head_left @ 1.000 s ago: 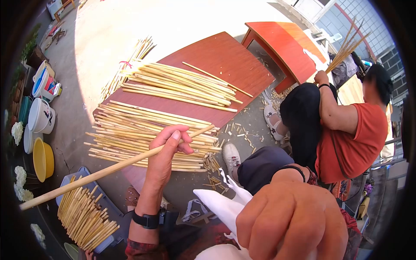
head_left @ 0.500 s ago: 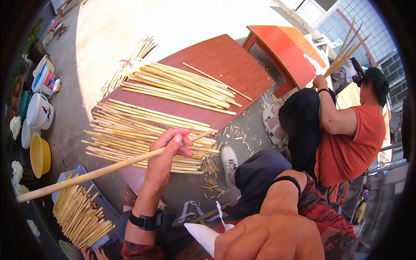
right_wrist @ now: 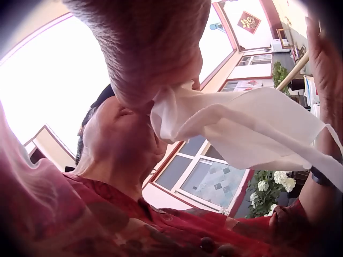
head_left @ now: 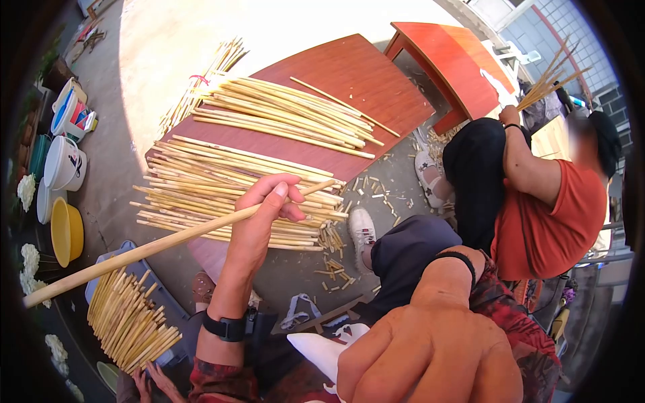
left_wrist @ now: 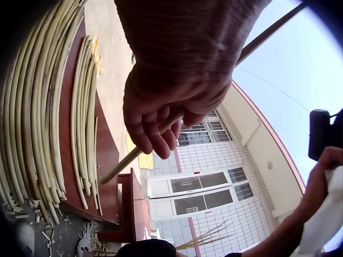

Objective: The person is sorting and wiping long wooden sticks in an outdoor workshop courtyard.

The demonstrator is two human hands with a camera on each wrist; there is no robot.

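My left hand [head_left: 259, 218] holds a long pale wooden stick [head_left: 151, 250] out in front, with its thumb along the stick and fingers curled about it. Its tapered far end points over the sticks on the red board; the thicker end reaches the lower left. In the left wrist view the stick [left_wrist: 124, 164] passes under the fingers. Close to the head camera, my right hand [head_left: 430, 356] grips a white cloth [right_wrist: 241, 131], which hangs loosely from the fist in the right wrist view. The fingertips of that hand are hidden.
Long peeled sticks [head_left: 222, 191] lie in rows on a red board [head_left: 363, 67]. Cut stubs [head_left: 334, 269] litter the floor. A blue-grey bin [head_left: 176, 316] bears short sticks. A person in an orange shirt [head_left: 547, 218] sits at right with thin rods. Buckets [head_left: 65, 164] stand at left.
My right hand has drawn back lower with the cloth, so less white shows. The left hand keeps its hold on the stick. Another person's hands show more at lower left.
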